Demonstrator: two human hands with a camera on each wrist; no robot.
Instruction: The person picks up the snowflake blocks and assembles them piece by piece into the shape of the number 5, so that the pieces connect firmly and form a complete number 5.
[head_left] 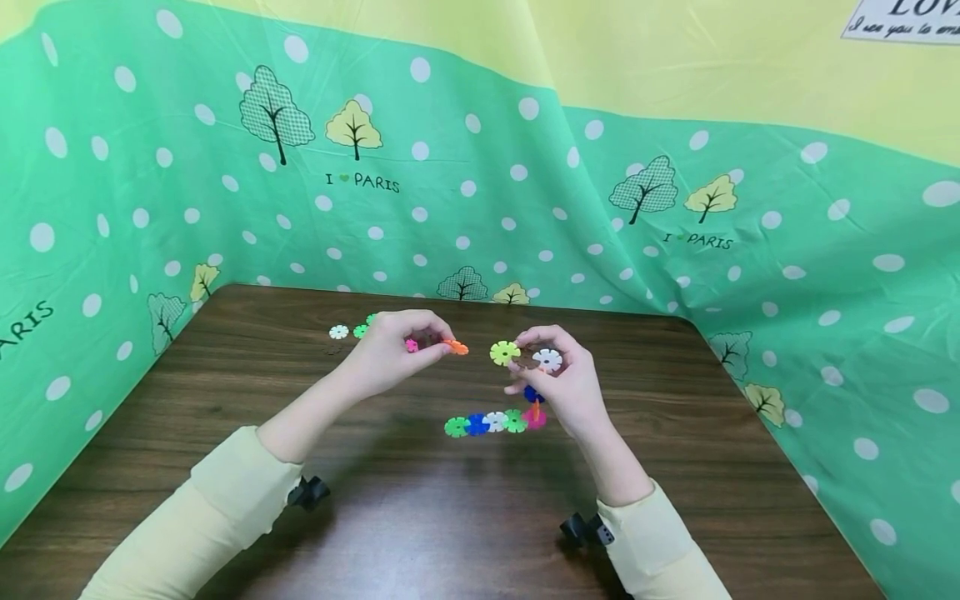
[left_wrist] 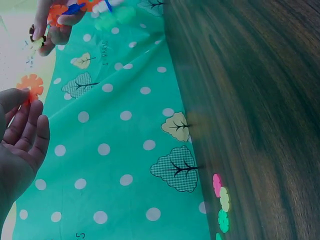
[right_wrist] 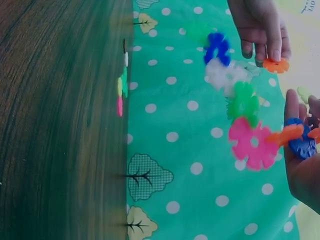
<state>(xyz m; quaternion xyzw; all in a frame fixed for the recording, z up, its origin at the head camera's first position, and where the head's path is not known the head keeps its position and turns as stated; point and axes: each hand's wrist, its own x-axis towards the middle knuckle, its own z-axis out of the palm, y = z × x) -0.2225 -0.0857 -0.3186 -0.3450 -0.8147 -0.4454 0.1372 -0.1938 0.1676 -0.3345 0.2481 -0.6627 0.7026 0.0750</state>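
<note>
My left hand (head_left: 382,354) pinches an orange flower-shaped plastic disc (head_left: 458,347) between thumb and fingers, its slotted rim plain in the left wrist view. Opposite it, my right hand (head_left: 576,387) grips a chain of interlocked discs. A yellow-green disc (head_left: 504,353) ends the chain nearest the orange one, with a gap between the two. A white disc (head_left: 548,360) shows inside the curve of the right hand. Below, the chain hangs through a blue disc (right_wrist: 301,141) and a pink disc (right_wrist: 254,143), then runs left to a green disc (head_left: 456,427). Fingers hide some middle pieces.
On the dark wooden table (head_left: 420,533), a row of discs lies behind the left hand, with a white disc (head_left: 339,332) at its left and a pink disc (left_wrist: 217,185) at its other end. A green dotted cloth (head_left: 465,217) stands around the table's back and sides.
</note>
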